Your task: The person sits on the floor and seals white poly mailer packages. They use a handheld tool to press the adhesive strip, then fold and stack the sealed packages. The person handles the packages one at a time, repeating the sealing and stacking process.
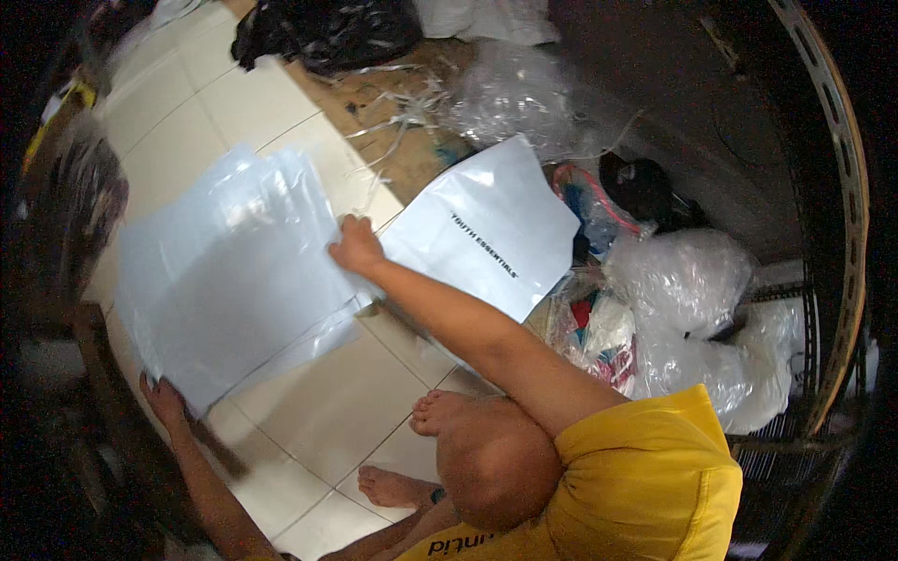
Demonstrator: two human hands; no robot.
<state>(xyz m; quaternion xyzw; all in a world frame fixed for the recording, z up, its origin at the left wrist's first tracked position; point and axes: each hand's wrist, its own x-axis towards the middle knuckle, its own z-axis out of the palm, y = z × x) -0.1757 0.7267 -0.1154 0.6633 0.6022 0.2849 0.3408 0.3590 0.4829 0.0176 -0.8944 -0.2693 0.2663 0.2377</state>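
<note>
A stack of pale, glossy plastic sheets [234,271], which look like flat bags, spreads over the floor in front of me. My left hand [166,404] grips its near left corner, with some fingers hidden by the plastic. At the stack's right edge, my right hand [357,245] is closed on the plastic, its forearm reaching across from the right. Just beyond that hand lies a separate white plastic bag [486,224] with dark lettering, tilted and partly behind my forearm.
Clear crumpled plastic [514,93] and a black garbage bag [327,33] lie at the back. Thin white strips rest on a brown board [374,103]. Bulging clear bags [687,280] crowd the right side. Pale floor tiles [327,402] extend near my bare feet.
</note>
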